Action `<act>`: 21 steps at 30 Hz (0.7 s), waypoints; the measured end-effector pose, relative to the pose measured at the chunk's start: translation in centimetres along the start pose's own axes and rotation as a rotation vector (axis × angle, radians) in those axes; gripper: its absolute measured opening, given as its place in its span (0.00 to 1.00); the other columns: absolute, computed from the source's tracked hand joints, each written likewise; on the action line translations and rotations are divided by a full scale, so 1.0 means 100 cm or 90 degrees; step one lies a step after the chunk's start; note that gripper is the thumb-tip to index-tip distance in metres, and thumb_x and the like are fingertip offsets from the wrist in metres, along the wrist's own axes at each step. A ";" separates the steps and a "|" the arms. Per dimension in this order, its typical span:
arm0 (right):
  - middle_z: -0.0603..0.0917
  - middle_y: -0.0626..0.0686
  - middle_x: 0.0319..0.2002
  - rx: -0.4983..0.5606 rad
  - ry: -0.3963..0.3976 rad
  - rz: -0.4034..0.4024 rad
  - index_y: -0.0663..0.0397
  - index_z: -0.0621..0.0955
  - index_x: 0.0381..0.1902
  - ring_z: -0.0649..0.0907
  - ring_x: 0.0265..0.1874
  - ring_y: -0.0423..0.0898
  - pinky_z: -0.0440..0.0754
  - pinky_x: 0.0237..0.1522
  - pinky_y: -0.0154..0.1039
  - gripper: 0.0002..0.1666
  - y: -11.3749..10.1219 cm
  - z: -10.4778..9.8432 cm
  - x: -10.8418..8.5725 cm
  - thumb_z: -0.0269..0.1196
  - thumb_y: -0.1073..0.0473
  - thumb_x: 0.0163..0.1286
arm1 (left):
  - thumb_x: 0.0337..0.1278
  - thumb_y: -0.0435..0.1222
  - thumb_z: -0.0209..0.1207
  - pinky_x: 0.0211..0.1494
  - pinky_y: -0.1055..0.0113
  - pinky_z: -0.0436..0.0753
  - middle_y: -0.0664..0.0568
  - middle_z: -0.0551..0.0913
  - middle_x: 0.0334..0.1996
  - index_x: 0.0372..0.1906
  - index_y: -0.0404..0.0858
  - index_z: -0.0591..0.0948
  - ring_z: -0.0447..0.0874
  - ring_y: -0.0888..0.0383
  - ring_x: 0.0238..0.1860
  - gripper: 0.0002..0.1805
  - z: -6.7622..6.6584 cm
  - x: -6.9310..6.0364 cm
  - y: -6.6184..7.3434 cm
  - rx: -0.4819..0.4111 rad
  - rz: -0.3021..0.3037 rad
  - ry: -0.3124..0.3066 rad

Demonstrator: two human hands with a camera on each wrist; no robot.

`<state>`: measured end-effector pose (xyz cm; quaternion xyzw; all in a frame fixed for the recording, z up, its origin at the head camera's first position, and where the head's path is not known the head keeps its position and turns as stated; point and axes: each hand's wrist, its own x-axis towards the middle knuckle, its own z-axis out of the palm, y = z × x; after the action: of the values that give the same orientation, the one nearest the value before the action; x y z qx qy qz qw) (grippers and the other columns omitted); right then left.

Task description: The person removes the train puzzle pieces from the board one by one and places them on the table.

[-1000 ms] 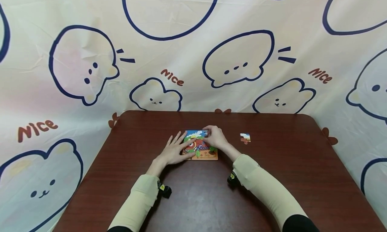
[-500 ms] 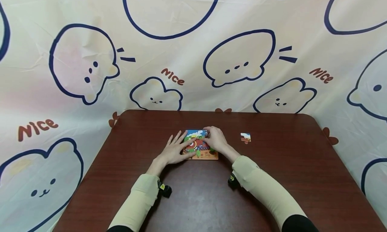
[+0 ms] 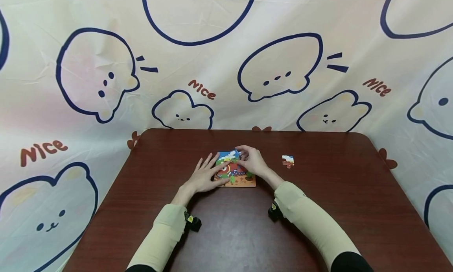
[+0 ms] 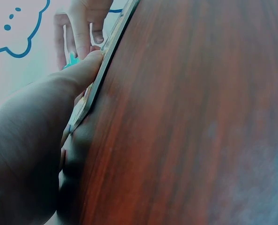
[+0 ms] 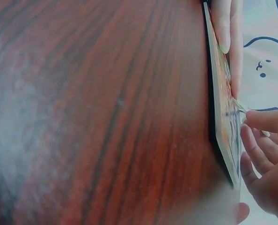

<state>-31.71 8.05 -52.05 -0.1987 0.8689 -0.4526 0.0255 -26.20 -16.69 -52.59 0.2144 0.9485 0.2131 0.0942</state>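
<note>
A colourful jigsaw puzzle board [image 3: 244, 182] lies flat on the brown table. My left hand [image 3: 202, 179] rests on its left side with straight, spread fingers. At the upper right of the board, my right hand [image 3: 254, 161] pinches a blue-and-white puzzle piece [image 3: 234, 154] between thumb and fingers; part of it is hidden behind them. In the right wrist view, that piece [image 5: 239, 105] appears as a thin tilted edge at the thumb tip, just over the board. The left wrist view shows the left thumb [image 4: 85, 70] lying across the board's edge.
One loose puzzle piece [image 3: 288, 161] lies on the table [image 3: 329, 201] to the right of the board. A patterned cloth [image 3: 226, 67] hangs behind the table. Each wrist carries a small black camera.
My right hand has shifted slightly left and up, and the piece in it now shows more beside the fingers, tilted on the board's top right. The left hand stays in place.
</note>
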 end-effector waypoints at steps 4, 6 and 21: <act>0.88 0.62 0.50 0.008 -0.005 -0.012 0.61 0.80 0.74 0.89 0.43 0.52 0.91 0.48 0.48 0.31 0.000 0.000 0.000 0.71 0.70 0.74 | 0.78 0.64 0.58 0.92 0.32 0.35 0.49 0.43 0.93 0.88 0.62 0.62 0.34 0.41 0.94 0.41 0.000 0.000 0.000 -0.001 -0.002 0.000; 0.89 0.62 0.49 0.008 -0.008 -0.017 0.61 0.81 0.73 0.89 0.43 0.52 0.91 0.48 0.48 0.31 0.000 0.000 0.000 0.71 0.70 0.74 | 0.78 0.64 0.58 0.92 0.33 0.35 0.50 0.43 0.93 0.88 0.63 0.62 0.34 0.41 0.94 0.41 0.000 0.000 0.000 0.000 -0.004 0.000; 0.89 0.60 0.48 -0.027 -0.008 -0.016 0.60 0.82 0.71 0.89 0.42 0.50 0.91 0.47 0.48 0.29 0.002 -0.006 -0.004 0.73 0.68 0.73 | 0.78 0.63 0.59 0.92 0.33 0.35 0.49 0.43 0.93 0.88 0.62 0.63 0.34 0.41 0.94 0.41 0.001 0.001 0.000 -0.003 -0.002 0.000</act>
<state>-31.54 8.72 -51.91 -0.2131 0.8756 -0.4330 0.0212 -26.24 -16.67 -52.67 0.2125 0.9484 0.2151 0.0950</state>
